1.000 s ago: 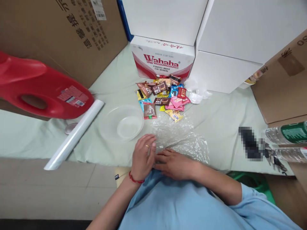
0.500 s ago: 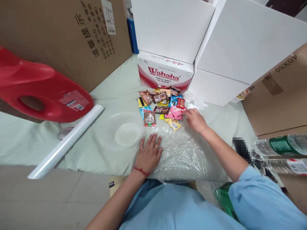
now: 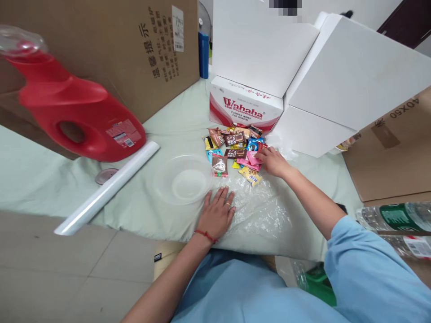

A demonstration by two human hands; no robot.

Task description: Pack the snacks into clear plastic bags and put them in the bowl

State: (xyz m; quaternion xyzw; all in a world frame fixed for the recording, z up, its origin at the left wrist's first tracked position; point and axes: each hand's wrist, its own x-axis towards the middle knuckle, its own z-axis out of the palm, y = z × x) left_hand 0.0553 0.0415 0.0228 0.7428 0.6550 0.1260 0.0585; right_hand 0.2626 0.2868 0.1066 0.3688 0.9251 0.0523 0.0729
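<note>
My left hand [image 3: 217, 213] lies flat with spread fingers on a clear plastic sheet [image 3: 259, 215], beside a shallow translucent bowl [image 3: 164, 190]. My right hand [image 3: 274, 162] reaches to the right edge of a heap of small wrapped snacks. Its fingers are slightly bent and apart, their tips on or just over a pink packet [image 3: 253, 157] and a red packet [image 3: 261, 146]; no lifted packet shows. Among the heap are dark brown cocoa packets [image 3: 235, 154], a clear-fronted brown packet [image 3: 220, 166], a yellow packet [image 3: 250, 176] and a blue packet [image 3: 252, 143].
Behind the heap stands a Wahaba-lettered carton [image 3: 244, 105], with white boxes [image 3: 323, 130] to its right. A red jug [image 3: 84, 116], a white roll [image 3: 107, 190] and a large cardboard box [image 3: 128, 54] occupy the left. Plastic bottles [image 3: 397, 217] lie at right.
My right hand has edged left over the red and pink packets. My left hand stays flat on the plastic. The camera view has shifted, bringing more of the red jug into sight.
</note>
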